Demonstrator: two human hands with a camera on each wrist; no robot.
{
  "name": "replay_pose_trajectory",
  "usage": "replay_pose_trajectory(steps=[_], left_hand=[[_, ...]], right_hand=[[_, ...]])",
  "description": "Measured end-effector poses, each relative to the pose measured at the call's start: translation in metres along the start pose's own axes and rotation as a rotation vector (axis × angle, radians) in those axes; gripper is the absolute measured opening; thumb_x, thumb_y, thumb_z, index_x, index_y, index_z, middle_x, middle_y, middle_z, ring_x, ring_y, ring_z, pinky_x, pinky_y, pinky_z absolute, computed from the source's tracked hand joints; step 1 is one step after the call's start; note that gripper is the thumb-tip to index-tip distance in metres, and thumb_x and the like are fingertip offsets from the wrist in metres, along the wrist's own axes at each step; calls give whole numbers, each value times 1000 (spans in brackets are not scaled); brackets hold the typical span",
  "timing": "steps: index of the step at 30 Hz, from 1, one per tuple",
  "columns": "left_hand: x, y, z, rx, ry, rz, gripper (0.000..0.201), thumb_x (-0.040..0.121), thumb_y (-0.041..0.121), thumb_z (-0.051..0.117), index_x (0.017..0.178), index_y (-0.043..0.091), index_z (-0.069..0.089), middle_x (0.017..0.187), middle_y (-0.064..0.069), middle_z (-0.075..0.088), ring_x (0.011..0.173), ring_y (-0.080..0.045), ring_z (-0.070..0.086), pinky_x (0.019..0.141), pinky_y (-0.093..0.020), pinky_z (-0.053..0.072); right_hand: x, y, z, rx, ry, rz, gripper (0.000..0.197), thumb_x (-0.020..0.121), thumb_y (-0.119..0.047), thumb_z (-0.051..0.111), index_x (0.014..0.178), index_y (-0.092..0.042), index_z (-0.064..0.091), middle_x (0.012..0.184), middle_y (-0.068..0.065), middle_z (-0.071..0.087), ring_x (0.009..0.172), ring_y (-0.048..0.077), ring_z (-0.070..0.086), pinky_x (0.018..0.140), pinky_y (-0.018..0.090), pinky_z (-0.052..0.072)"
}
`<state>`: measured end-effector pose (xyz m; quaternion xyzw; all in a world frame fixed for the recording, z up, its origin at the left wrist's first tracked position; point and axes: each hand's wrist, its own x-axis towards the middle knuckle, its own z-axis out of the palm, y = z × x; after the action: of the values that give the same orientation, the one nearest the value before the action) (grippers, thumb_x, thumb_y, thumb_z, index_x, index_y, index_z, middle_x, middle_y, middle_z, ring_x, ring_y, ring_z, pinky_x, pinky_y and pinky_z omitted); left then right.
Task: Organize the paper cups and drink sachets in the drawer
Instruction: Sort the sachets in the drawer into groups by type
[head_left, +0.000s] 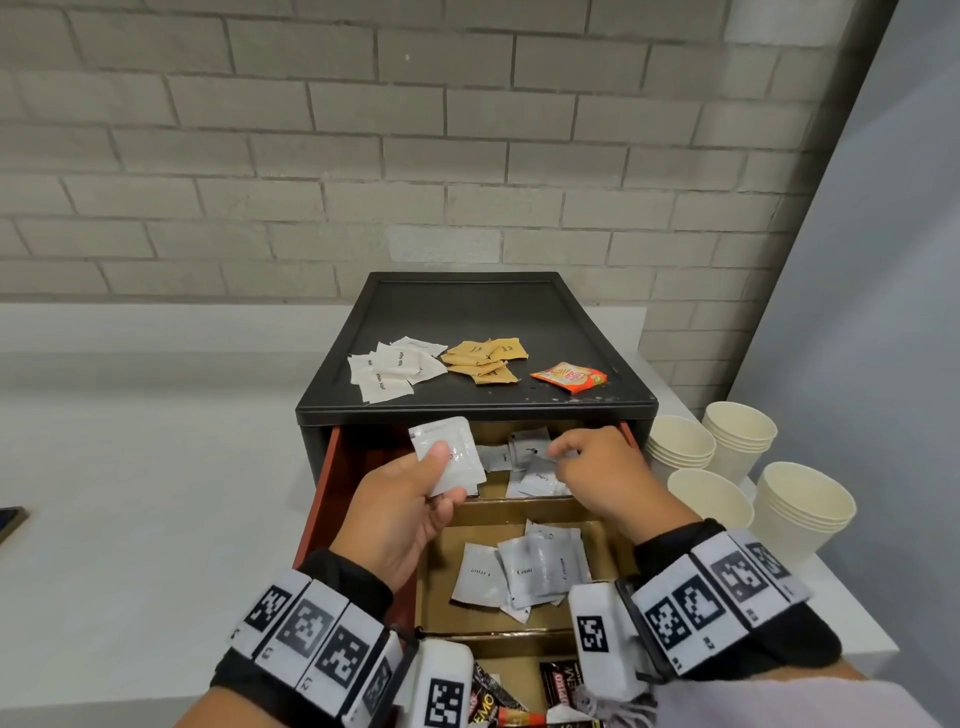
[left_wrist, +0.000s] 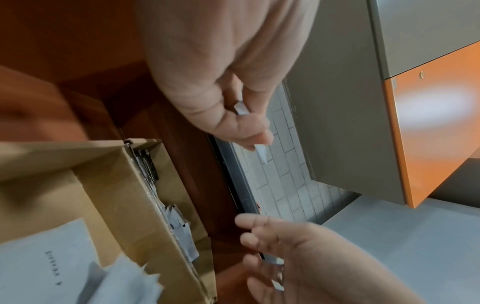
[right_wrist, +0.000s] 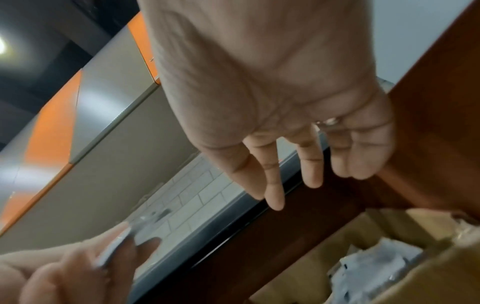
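A white counter (head_left: 130, 467) carries a black drawer unit (head_left: 478, 322) whose red-brown drawer (head_left: 324, 483) stands pulled out, divided by cardboard compartments (head_left: 441, 603). To its right, stacks of paper cups (head_left: 802, 512) sit on the counter, a fact only the head view gives. On the unit's top lie white sachets (head_left: 387, 371), brown sachets (head_left: 485, 358) and one orange packet (head_left: 569, 376). Silver sachets (head_left: 524, 571) fill the middle compartment, more lie in the far one (head_left: 530, 465), and dark packets (head_left: 558, 680) show in the nearest.

The left hand (head_left: 410, 506) pinches a small stack of silver sachets (head_left: 452, 457) between thumb and fingers, held above the drawer's left side; its wrist view shows only their thin edge (left_wrist: 242, 110). The right hand (head_left: 597, 467) reaches into the far compartment. From the head view its fingertips seem to meet a sachet, yet the right wrist view shows its fingers (right_wrist: 272, 185) spread and relaxed above the sachets, gripping nothing visible.
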<state>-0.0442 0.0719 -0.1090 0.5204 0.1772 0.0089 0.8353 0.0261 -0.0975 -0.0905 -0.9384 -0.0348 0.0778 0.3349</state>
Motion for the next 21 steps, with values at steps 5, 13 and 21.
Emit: replay_pose_trajectory(steps=[5, 13, 21], left_hand=[[0, -8, -2, 314, -108, 42, 12, 90, 9, 59, 96, 6, 69, 63, -3, 61, 49, -3, 51, 49, -11, 42], [5, -11, -2, 380, -37, 8, 26, 83, 3, 67, 107, 10, 62, 68, -9, 65, 53, -9, 56, 44, -14, 44], [3, -9, 0, 424, -77, 17, 25, 85, 3, 65, 109, 9, 62, 79, -12, 57, 61, -11, 56, 45, -15, 45]], right_hand=[[-17, -19, 5, 345, -245, -169, 29, 92, -20, 56, 121, -24, 56, 100, -4, 60, 84, 8, 56, 68, 21, 46], [-2, -7, 5, 433, -21, 133, 40, 87, 2, 53, 123, -16, 55, 113, 10, 58, 93, 18, 61, 75, 25, 55], [-37, -17, -54, 613, 181, -183, 46, 88, 17, 36, 91, -21, 61, 95, 4, 62, 84, 12, 59, 71, 15, 51]])
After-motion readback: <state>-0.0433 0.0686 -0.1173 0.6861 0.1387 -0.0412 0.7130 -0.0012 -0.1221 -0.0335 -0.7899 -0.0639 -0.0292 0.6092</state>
